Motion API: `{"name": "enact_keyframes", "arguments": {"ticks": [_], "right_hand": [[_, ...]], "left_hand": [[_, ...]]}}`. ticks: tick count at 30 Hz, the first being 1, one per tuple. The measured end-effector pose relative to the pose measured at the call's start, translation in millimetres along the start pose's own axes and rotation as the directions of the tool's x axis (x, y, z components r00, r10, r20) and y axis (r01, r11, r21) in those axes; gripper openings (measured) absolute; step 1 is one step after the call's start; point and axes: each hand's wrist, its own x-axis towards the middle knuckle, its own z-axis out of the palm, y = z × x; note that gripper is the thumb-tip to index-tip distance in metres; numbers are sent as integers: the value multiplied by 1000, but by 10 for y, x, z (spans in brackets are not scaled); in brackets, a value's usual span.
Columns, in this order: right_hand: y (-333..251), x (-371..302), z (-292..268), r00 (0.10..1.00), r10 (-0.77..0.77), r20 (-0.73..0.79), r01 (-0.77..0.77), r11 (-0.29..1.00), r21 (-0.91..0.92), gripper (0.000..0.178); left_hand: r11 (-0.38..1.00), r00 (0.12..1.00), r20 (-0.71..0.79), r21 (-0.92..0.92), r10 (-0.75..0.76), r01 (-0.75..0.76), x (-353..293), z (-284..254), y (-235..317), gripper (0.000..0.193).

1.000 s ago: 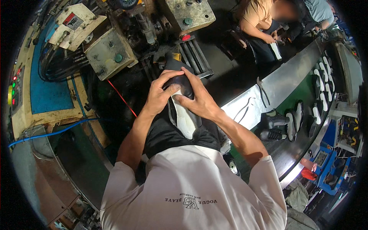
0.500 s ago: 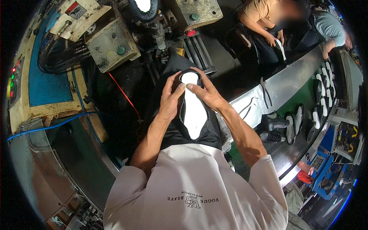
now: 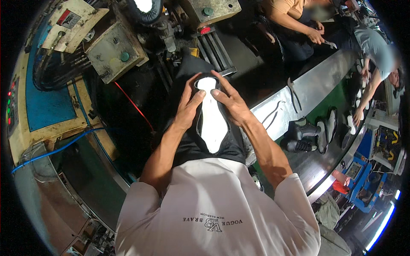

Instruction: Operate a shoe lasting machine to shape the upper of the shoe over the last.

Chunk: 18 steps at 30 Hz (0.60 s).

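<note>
A black shoe upper with a white insole [image 3: 213, 123] rests sole-up over my lap, its wide toe end toward me. My left hand [image 3: 186, 104] wraps the heel end from the left, the thumb at the insole's edge. From the other side my right hand [image 3: 232, 104] grips the same end, its thumb pressing on the white surface. The fingertips curl around the far side of the heel and are partly hidden. To the right, pincers [image 3: 294, 96] and another plier-like hand tool [image 3: 273, 114] lie on a metal bench plate [image 3: 314, 91].
Several black shoes [image 3: 299, 145] stand on the bench at right. One co-worker's hands [image 3: 318, 34] hold a small tool; another's hand [image 3: 358, 117] reaches to a white-soled shoe. Ahead are a machine control box [image 3: 114, 51] and a padded machine head [image 3: 145, 8]. A blue hose [image 3: 64, 145] runs at left.
My thumbs have moved slightly apart on the heel. The co-worker in grey-blue now reaches down to a bench shoe. The other's white-soled shoe is out of their hands. The view has shifted slightly.
</note>
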Motion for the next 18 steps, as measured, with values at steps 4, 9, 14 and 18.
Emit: {"name": "enact_keyframes", "arguments": {"ticks": [4, 9, 14, 18], "right_hand": [[116, 95, -5, 991, 46, -125, -52, 998, -41, 80], [129, -358, 45, 990, 39, -134, -91, 908, -408, 95], [39, -1006, 438, 945, -314, 93, 185, 279, -942, 95], [13, -1051, 566, 975, -173, 141, 130, -73, -989, 95]], "left_hand": [[967, 989, -91, 217, -118, 135, 98, 37, 2, 68], [920, 981, -99, 343, -166, 191, -322, 12, 139, 85], [922, 933, -34, 146, -357, 358, -736, 2, 182, 82], [876, 879, 0, -90, -476, 474, -741, 43, 261, 81]]}}
